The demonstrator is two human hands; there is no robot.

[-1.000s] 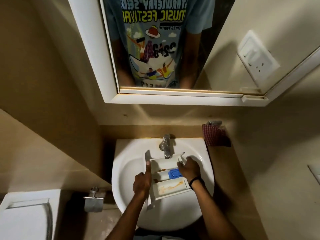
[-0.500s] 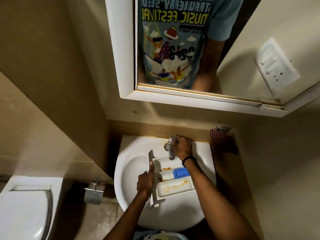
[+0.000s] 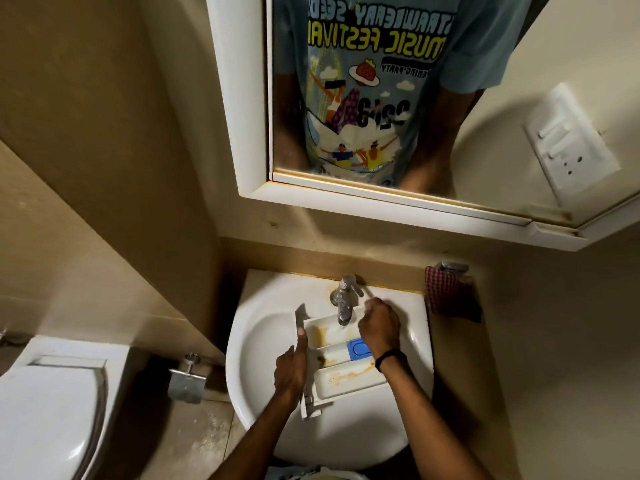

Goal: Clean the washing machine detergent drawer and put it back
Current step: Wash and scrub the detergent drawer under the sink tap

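A white detergent drawer [image 3: 346, 377] lies in the white sink [image 3: 263, 327], under the chrome tap [image 3: 344, 299]. It has three compartments with orange-brown stains, and a blue insert [image 3: 360, 348] in the middle one. The far compartment under the spout looks wet. My left hand [image 3: 291, 368] grips the drawer's left front panel, thumb pointing up along it. On the drawer's far right edge, just right of the tap, rests my right hand [image 3: 379, 327] with its fingers curled over the edge. A black band circles that wrist.
A red checked cloth [image 3: 446, 292] hangs on the wall right of the sink. A white-framed mirror [image 3: 242, 133] hangs above. At the lower left is a white toilet [image 3: 45, 410], with a metal paper holder [image 3: 187, 379] between it and the sink.
My right hand went from the drawer up to the tap, then came back down to the drawer's far right edge. The far compartment now shows spreading brown wetness. The left hand kept its hold.
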